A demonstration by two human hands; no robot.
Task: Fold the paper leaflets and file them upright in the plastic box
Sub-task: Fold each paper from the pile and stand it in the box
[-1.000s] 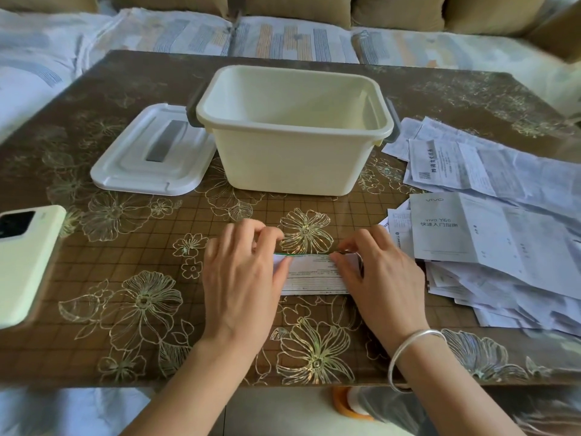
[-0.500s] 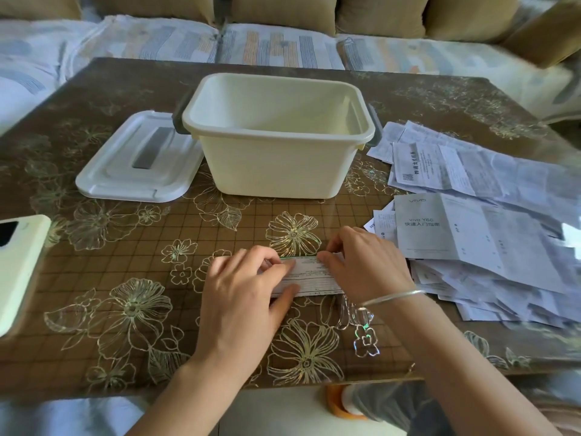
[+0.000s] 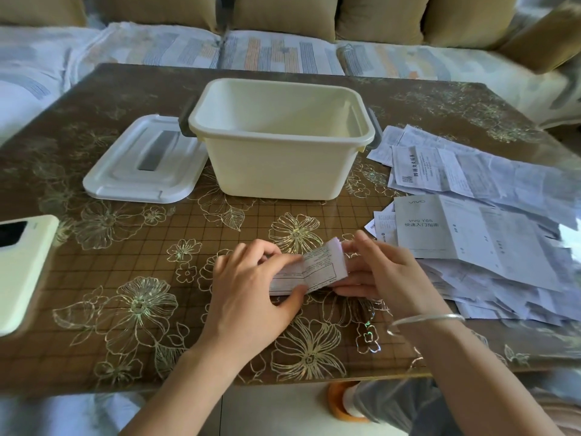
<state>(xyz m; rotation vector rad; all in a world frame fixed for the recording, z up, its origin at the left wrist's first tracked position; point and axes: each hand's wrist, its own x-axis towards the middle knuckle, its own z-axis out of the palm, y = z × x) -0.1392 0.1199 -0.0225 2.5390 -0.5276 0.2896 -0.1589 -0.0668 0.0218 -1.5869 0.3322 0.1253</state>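
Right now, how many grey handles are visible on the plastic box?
2. One grey handle is on the box's left end, beside the lid; the other is on its right end, near the leaflet pile. None seems hidden.

Soft daylight, fairly bright; glare washes the glossy desk (image 3: 94,278) at its right edge; the gold flowers glint; edges bow and smear from the wide lens; centre sharp.

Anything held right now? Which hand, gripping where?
Yes, the folded leaflet: left hand pinches its left end, right hand holds its raised right end.
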